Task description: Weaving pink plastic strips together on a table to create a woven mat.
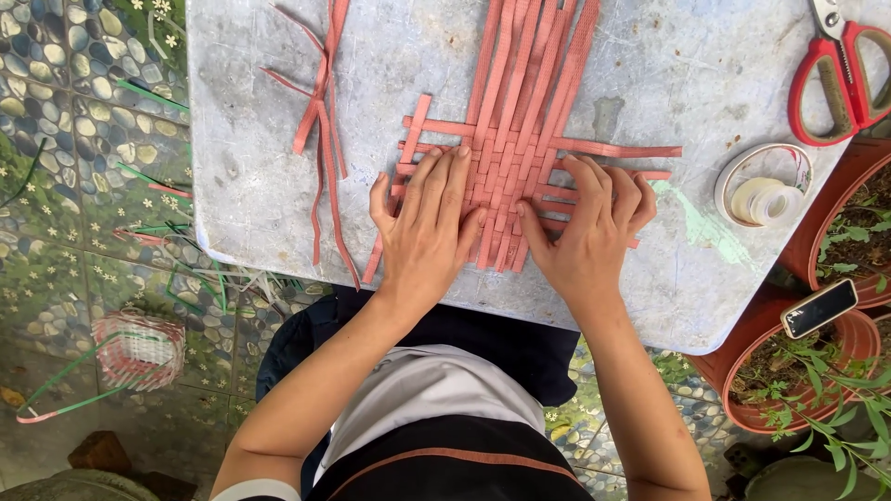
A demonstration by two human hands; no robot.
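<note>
Tape roll (763, 197): white, inside a clear round holder with a red-edged paper label strip on its rim, lying flat on the table (278, 186) just right of the right hand (590, 232). Phone (819, 308): dark slab with a pale edge, tilted on the rim of a terracotta pot (754, 371), below-right of that hand. Scissors (840, 74): red handles, up and right of the right hand, well apart from it.

Weave (506, 176): flat mat of pink strips, sits on the grey table directly under both hands. Long strip ends run away from the fingers to the far table edge; short ends stick out left, right and toward the body.

Left hand (429, 227): palm down, fingers straight and together, pressed flat on the left part of the weave, thumb out toward the centre. Not closed on anything, just pressing.

Right hand: palm down on the right part, fingers curled slightly over the cross strips, thumb tip pointing in at the left thumb, nearly touching. Can't tell if a strip is pinched under the fingertips; looks like pressing only.

Loose strips (325, 121): pink bundle lying on the table just left of the left hand, not touched.

Small woven basket (139, 348), pink and white with green strips, on the pebble-pattern floor well left of the left forearm.
</note>
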